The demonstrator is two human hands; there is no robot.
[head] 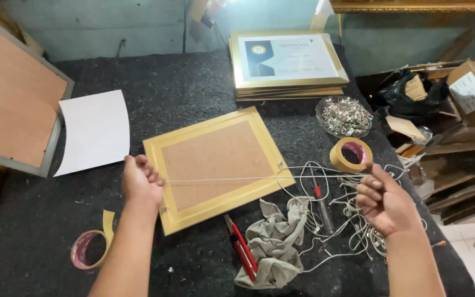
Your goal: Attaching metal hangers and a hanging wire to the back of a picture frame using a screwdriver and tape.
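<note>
A gold picture frame (218, 168) lies face down on the dark felt table, its brown backing board up. A white cord (248, 178) runs taut across the frame's back. My left hand (140, 181) pinches the cord's end at the frame's left edge. My right hand (385, 201) grips the same cord to the right of the frame, above a tangle of loose white cord (347, 214). The cord passes through a small metal hanger (280, 165) on the frame's right side.
A stack of framed certificates (287, 63) stands at the back. A dish of metal clips (344, 116) and a tape roll (350, 154) lie right. A grey rag (276, 242), red cutter (243, 247), screwdriver (320, 201), second tape roll (89, 247), white sheet (95, 131) and a board (12, 104) surround the frame.
</note>
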